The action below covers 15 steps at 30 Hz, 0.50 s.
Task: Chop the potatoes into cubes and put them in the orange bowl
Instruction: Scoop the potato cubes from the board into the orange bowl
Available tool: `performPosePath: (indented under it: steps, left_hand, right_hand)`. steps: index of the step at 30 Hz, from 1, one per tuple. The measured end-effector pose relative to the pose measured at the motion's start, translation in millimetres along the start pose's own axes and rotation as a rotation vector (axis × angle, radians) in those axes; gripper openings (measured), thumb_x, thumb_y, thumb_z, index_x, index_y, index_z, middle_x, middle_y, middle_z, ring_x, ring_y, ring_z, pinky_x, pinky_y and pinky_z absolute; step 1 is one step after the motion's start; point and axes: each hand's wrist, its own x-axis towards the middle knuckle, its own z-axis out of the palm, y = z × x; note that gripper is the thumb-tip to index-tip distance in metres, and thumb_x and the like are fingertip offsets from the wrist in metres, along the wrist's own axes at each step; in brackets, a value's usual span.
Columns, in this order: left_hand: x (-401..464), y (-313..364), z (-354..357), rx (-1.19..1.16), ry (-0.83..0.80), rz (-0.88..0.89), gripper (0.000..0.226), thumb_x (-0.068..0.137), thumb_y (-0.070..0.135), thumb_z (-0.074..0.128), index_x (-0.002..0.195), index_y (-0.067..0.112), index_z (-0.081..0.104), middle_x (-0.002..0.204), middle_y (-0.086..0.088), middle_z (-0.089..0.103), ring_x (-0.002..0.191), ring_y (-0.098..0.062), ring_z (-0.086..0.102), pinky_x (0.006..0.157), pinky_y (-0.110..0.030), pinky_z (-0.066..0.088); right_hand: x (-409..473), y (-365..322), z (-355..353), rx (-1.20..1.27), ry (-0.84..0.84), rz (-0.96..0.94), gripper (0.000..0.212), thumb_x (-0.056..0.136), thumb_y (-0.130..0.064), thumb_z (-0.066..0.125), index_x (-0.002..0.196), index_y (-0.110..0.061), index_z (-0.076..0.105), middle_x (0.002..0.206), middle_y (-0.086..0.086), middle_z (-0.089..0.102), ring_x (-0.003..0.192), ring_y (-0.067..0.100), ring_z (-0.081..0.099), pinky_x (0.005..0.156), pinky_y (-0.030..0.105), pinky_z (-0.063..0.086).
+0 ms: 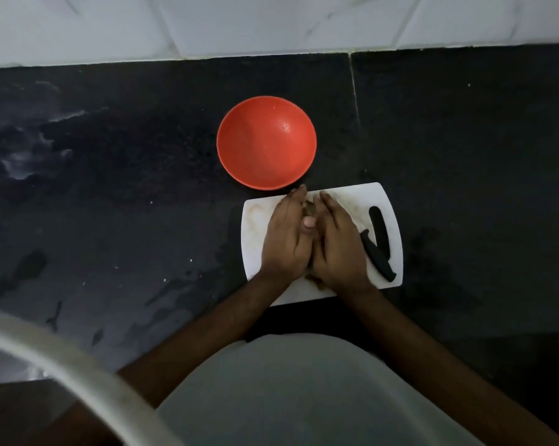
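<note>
both hands are on the white cutting board, side by side with edges touching: left hand and right hand, fingers straight and close together, cupped around a small pile of brownish potato pieces that peeks out between the fingertips at 12 o'clock. most of the pile is hidden, so can't tell how much is there. the orange bowl sits on the dark desk just off the board at 11 o'clock, nothing visible in it. a black-handled knife lies on the board at 3 o'clock from the hands, beside another black piece.
</note>
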Motion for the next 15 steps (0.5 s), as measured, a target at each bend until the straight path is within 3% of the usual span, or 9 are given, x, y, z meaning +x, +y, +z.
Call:
performPosePath:
  steps: [3, 7, 9, 12, 15]
  left_hand:
    - [-2.7, 3.3, -1.2, -0.074, 0.002, -0.035, 0.077, 0.105, 0.058, 0.022, 0.154, -0.001, 0.03, 0.156, -0.013, 0.041, 0.144, -0.019, 0.04, 0.117, -0.045, 0.035]
    - [-10.7, 9.5, -4.7, -0.178, 0.008, -0.069, 0.081, 0.104, 0.061, 0.022, 0.155, -0.002, 0.025, 0.154, -0.014, 0.043, 0.145, -0.02, 0.039, 0.119, -0.043, 0.033]
    - [-20.5, 13.8, -9.1, -0.225, 0.052, -0.088, 0.084, 0.102, 0.064, 0.02, 0.155, -0.001, 0.026, 0.152, -0.013, 0.045, 0.145, -0.02, 0.039, 0.119, -0.039, 0.031]
    - [-36.0, 17.0, -8.5, -0.22, 0.087, -0.081, 0.085, 0.102, 0.066, 0.018, 0.154, 0.0, 0.027, 0.153, -0.012, 0.044, 0.144, -0.023, 0.04, 0.118, -0.044, 0.033]
    - [-43.6, 17.3, 4.0, -0.137, 0.112, -0.075, 0.085, 0.102, 0.064, 0.018, 0.153, -0.003, 0.029, 0.156, -0.015, 0.04, 0.146, -0.025, 0.038, 0.117, -0.048, 0.034]
  right_hand:
    - [11.0, 7.3, 0.0, -0.064, -0.119, -0.044, 0.058, 0.1, -0.036, 0.038, 0.153, -0.011, 0.041, 0.159, 0.006, 0.04, 0.15, 0.02, 0.03, 0.121, 0.044, 0.026]
    - [-0.2, 15.9, -16.8, -0.012, -0.213, -0.19, 0.049, 0.095, -0.028, 0.052, 0.141, -0.01, 0.055, 0.145, 0.006, 0.054, 0.14, 0.021, 0.043, 0.113, 0.044, 0.036]
    - [-11.6, 21.3, -26.7, 0.064, -0.195, -0.247, 0.043, 0.098, -0.025, 0.053, 0.136, -0.007, 0.058, 0.141, 0.007, 0.055, 0.136, 0.02, 0.047, 0.112, 0.041, 0.039]
    - [-17.3, 28.3, -32.9, 0.162, -0.104, -0.175, 0.045, 0.103, -0.026, 0.047, 0.142, -0.005, 0.053, 0.146, 0.009, 0.05, 0.14, 0.02, 0.043, 0.116, 0.036, 0.036]
    - [-12.1, 30.1, -23.9, 0.025, -0.14, -0.207, 0.058, 0.097, -0.03, 0.047, 0.148, -0.004, 0.046, 0.153, 0.012, 0.045, 0.146, 0.026, 0.036, 0.12, 0.043, 0.029]
